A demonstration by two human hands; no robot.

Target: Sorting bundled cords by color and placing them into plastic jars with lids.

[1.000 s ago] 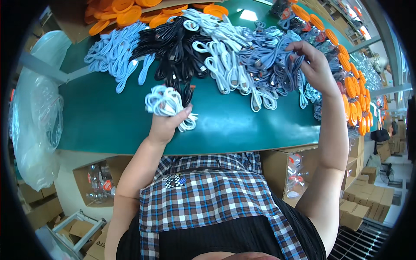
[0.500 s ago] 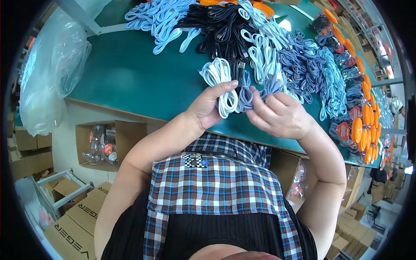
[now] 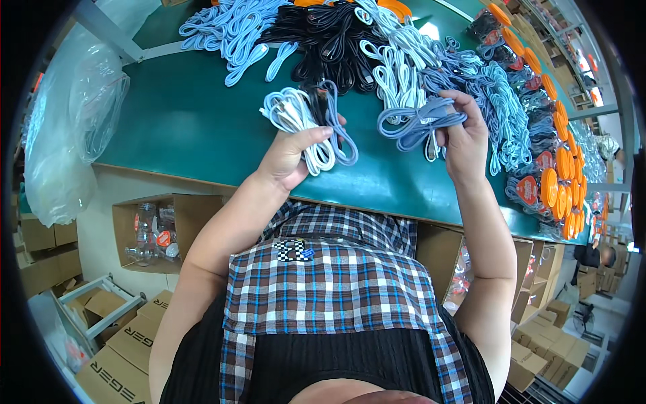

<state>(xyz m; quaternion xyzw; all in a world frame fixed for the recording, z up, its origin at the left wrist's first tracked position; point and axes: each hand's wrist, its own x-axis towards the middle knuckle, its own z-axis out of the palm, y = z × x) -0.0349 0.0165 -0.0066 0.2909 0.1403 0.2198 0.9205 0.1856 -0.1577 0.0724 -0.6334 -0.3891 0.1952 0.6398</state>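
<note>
— Over the smooth green tabletop [image 3: 182, 128], nearest?
— Left hand [image 3: 285, 156], thumb clamped on coiled white, black and grey-blue cables [image 3: 291, 111]. Right hand [image 3: 467, 140] pinches one looped grey-blue cable [image 3: 407, 121] by its end.
— Handling?
— Likely light, floppy; grip mid-coil.
— Beyond?
— Tangled black cable heap [image 3: 330, 34].

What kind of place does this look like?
Likely a packing or assembly workshop: coiled cables lie piled by colour on a green worktable, orange-lidded containers line its right side, and cardboard boxes stand around.
</note>
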